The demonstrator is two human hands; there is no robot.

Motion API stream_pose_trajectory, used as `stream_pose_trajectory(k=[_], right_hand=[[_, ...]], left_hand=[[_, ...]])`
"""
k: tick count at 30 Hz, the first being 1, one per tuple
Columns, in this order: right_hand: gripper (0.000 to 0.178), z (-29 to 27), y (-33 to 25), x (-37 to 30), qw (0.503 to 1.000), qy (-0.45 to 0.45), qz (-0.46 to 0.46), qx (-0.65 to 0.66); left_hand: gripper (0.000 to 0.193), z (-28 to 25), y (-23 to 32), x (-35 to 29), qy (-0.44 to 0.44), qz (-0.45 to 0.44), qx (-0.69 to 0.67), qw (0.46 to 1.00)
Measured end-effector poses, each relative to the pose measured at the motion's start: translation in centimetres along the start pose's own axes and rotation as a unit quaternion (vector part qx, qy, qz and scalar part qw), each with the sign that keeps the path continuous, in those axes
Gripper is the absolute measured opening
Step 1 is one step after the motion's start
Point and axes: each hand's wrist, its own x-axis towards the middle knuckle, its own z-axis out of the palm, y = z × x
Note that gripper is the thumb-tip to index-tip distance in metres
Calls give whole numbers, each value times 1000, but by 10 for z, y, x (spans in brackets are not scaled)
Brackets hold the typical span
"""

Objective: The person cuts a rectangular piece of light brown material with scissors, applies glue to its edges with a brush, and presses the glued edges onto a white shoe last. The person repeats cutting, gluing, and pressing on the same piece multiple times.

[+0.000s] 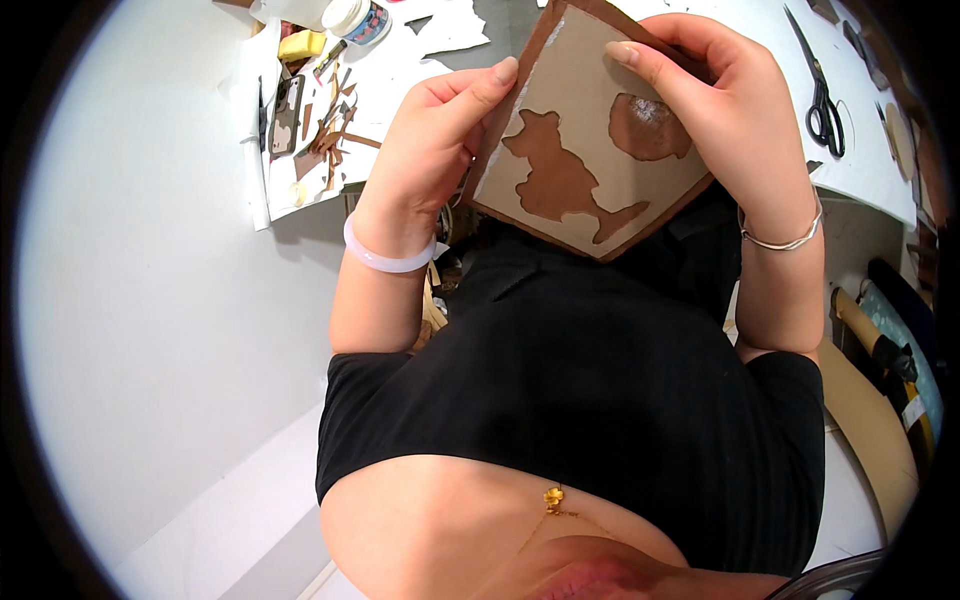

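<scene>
Between my hands is a tilted brown leather panel (606, 250) faced with a beige sheet (580, 95). An animal-shaped cutout (555, 175) and a rounded cutout (648, 125) in the sheet show brown beneath; the rounded one has a shiny, wet-looking patch. My left hand (440, 125) pinches the panel's left edge, thumb in front and fingers mostly hidden behind. On the upper right, my right hand (725, 105) grips the panel, its thumb lying across the beige face. White glue-like smears run along the sheet's left border.
A white table (390, 90) carries brown scraps (330, 130), a phone (286, 115), a yellow sponge-like block (302, 45) and a white tub (357, 20) at the left. Black scissors (822, 100) lie at the right. A pale wall (140, 250) stands close on my left.
</scene>
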Motion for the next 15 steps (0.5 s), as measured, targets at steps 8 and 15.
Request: stream_pose_trajectory(k=[8,15], right_hand=[[20,16,-28,-16,993,78,-20,-85],[19,11,-22,-15,994,89,-15,-64]], left_hand=[[33,8,-1,-10,56,48,68,995],[36,-9,0,-3,-11,-1,-10,1000]])
